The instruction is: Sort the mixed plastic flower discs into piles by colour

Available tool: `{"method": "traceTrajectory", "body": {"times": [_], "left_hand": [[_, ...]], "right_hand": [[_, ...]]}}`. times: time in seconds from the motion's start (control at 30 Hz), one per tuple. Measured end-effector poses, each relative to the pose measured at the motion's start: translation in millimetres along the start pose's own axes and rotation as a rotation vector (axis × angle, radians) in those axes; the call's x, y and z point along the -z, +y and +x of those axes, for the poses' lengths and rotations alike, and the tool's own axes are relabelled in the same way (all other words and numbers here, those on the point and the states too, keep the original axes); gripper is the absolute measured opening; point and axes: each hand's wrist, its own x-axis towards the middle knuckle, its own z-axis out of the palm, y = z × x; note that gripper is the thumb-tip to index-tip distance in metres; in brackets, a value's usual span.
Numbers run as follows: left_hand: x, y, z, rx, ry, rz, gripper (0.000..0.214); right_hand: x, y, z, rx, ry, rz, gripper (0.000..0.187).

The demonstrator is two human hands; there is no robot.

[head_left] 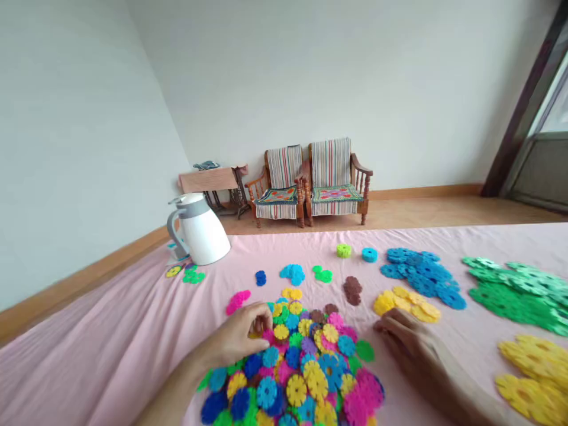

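Note:
A heap of small notched plastic discs [296, 390] in many colours lies in front of me on the pink cloth. My left hand [244, 336] is at the heap's upper left edge, fingers curled and closed; a bit of yellow shows beneath them, but what they grip is unclear. To the right of the heap, my right hand [406, 337] is low over the cloth with bent, closed fingers, just below a pile of yellow discs [410, 303]. Its fingertips are blurred, and anything in them is hidden. Near my left fingers lies a pink disc cluster [238, 302].
Sorted piles of blue discs [421, 275], green discs [519, 296] and large yellow discs [536, 376] spread along the right. Brown discs [352, 290] and small groups lie beyond the heap. A white jug [204, 234] stands back left. Two chairs [310, 183] are beyond the cloth.

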Motion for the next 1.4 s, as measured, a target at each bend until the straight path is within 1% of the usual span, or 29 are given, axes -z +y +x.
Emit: {"method": "traceTrajectory", "body": {"times": [0.07,0.13,0.2,0.27,0.37,0.4,0.43,0.47,0.5,0.53,0.67,0.73,0.8,0.9,1.1,1.27,1.4], "left_hand": [[3.2,-1,1,0.016,-0.006,-0.037,0.009],[8.4,-8,2,0.031,0.051,-0.071,0.008],[16.2,-21,6,0.04,0.184,-0.103,0.013],[24.8,-40,10,0.067,0.353,-0.118,0.016],[33.9,-65,14,0.135,0.573,-0.064,0.019],[35.0,-68,14,0.148,0.619,-0.032,0.02],[35.1,-68,14,0.143,0.64,-0.002,0.021],[34.0,-65,13,0.12,0.626,0.022,0.021],[32.1,-59,11,0.082,0.577,0.035,0.019],[29.3,-50,9,0.037,0.496,0.037,0.018],[13.9,-9,-2,-0.123,0.068,0.015,0.01],[6.5,5,-5,-0.149,-0.036,0.049,0.006],[0.6,11,-6,-0.136,-0.049,0.092,0.009],[-5.3,12,-4,-0.112,-0.02,0.123,0.016],[-14.1,16,-2,-0.172,-0.021,0.148,0.032],[-20.4,18,-4,-0.174,0.025,0.217,0.019],[-22.4,16,-2,-0.188,0.061,0.203,0.012]], "right_hand": [[-3,2,3,0.004,0.015,0.003,0.025],[-4,2,5,0.004,0.011,0.006,0.025],[-1,-1,6,0.001,-0.011,0.012,0.025],[4,-5,8,-0.004,-0.055,0.017,0.025],[10,-10,9,-0.018,-0.09,0.016,0.026],[11,-10,9,-0.021,-0.089,0.013,0.026],[11,-10,9,-0.022,-0.088,0.01,0.026],[11,-10,9,-0.022,-0.089,0.006,0.026],[10,-10,9,-0.019,-0.09,0.003,0.026],[10,-9,9,-0.016,-0.09,0.0,0.026],[9,-9,9,-0.015,-0.073,-0.01,0.027],[9,-10,9,-0.015,-0.072,-0.011,0.026],[9,-9,9,-0.013,-0.074,-0.011,0.026],[9,-9,9,-0.01,-0.072,-0.006,0.025],[8,-8,9,-0.023,-0.059,0.002,0.024],[9,-9,9,-0.016,-0.066,0.008,0.025],[10,-10,9,-0.01,-0.032,0.011,0.024]]}}
